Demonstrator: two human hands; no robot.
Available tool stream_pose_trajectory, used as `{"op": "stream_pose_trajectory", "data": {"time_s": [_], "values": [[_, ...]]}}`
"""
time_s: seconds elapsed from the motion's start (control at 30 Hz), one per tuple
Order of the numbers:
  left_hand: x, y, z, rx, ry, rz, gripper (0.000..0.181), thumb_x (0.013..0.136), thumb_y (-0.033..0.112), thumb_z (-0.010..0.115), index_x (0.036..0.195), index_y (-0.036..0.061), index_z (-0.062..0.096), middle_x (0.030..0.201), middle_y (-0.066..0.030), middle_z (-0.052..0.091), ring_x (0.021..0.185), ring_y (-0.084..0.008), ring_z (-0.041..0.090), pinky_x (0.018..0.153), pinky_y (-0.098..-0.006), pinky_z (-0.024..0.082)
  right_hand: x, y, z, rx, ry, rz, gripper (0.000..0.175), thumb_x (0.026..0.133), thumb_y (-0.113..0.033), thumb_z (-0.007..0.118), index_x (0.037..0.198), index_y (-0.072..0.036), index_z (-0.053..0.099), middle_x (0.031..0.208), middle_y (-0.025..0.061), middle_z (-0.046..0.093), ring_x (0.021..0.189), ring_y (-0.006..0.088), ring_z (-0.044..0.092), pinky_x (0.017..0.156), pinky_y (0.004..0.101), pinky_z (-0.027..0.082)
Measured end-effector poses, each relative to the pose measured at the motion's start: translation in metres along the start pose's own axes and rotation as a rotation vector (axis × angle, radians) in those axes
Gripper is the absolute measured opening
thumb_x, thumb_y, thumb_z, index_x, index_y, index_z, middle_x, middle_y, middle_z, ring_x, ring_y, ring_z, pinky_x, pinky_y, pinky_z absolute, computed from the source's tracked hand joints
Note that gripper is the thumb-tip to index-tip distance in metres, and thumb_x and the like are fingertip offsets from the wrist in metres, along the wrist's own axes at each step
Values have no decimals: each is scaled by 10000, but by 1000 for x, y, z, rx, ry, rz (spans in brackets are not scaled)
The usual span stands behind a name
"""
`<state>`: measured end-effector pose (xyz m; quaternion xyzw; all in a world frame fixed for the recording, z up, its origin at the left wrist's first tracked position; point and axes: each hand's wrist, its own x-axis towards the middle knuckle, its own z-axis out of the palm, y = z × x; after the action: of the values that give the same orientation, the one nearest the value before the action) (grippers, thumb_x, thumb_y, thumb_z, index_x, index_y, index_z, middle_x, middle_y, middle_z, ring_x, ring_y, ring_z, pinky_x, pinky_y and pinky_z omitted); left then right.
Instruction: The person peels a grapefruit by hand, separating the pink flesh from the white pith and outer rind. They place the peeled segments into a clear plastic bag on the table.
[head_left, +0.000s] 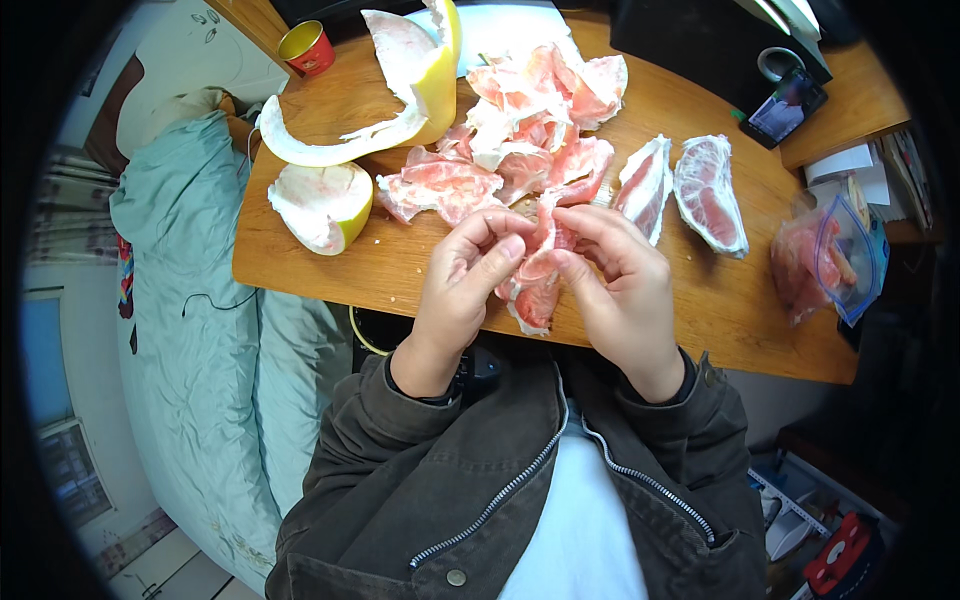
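Note:
Between my two hands is a pink pomelo segment, its membrane partly pulled away. My left hand pinches it from the left with thumb and fingers, and my right hand pinches it from the right. Just beyond lies a heap of peeled pomelo membranes. Two pomelo segments with white pith stand to the right, a nearer one and a farther one. On the left are a long curved piece of yellow pomelo rind and a cup-shaped rind piece.
A zip bag of peeled pomelo flesh is at the desk's right end. A phone leans at the back right, near a roll of tape. A red cup stands back left. A bed with a green cover lies left of the wooden desk.

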<state>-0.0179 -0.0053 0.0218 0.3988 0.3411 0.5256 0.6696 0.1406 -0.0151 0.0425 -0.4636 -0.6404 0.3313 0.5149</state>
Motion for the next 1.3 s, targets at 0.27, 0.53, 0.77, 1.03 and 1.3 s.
{"op": "stream_pose_trajectory", "data": {"time_s": [0.27,0.53,0.77,1.03,1.3], "values": [[3,7,4,442,-59,8,230,979,216,509,861,19,518,673,-8,517,618,-61,467,552,-228,400,2,-6,-1,-192,-60,-132,300,736,1,702,1032,24,658,987,180,654,881,317,647,769,353,518],[1,9,9,638,-20,45,205,980,174,478,871,3,505,694,-100,524,616,-146,492,578,-302,429,-1,-2,1,-35,-30,3,268,738,-29,729,993,29,672,954,175,664,843,285,664,731,339,529],[0,0,11,504,-23,133,217,994,194,473,864,20,487,710,-39,506,649,-93,460,586,-268,415,-5,-2,3,321,-28,263,255,829,21,650,1081,48,628,1003,107,658,878,140,638,749,253,521],[1,-7,14,369,-5,205,201,1002,196,460,891,30,481,734,-16,500,661,-76,443,594,-249,408,-2,-10,-2,554,-33,429,278,874,6,622,1144,62,587,1014,78,640,904,95,597,762,220,503],[-3,-6,14,495,2,219,180,1008,198,446,918,46,483,769,14,500,668,-46,425,602,-203,385,-2,-7,-1,537,-10,398,241,861,-1,646,1093,55,614,991,82,650,887,88,599,725,220,510]]}}
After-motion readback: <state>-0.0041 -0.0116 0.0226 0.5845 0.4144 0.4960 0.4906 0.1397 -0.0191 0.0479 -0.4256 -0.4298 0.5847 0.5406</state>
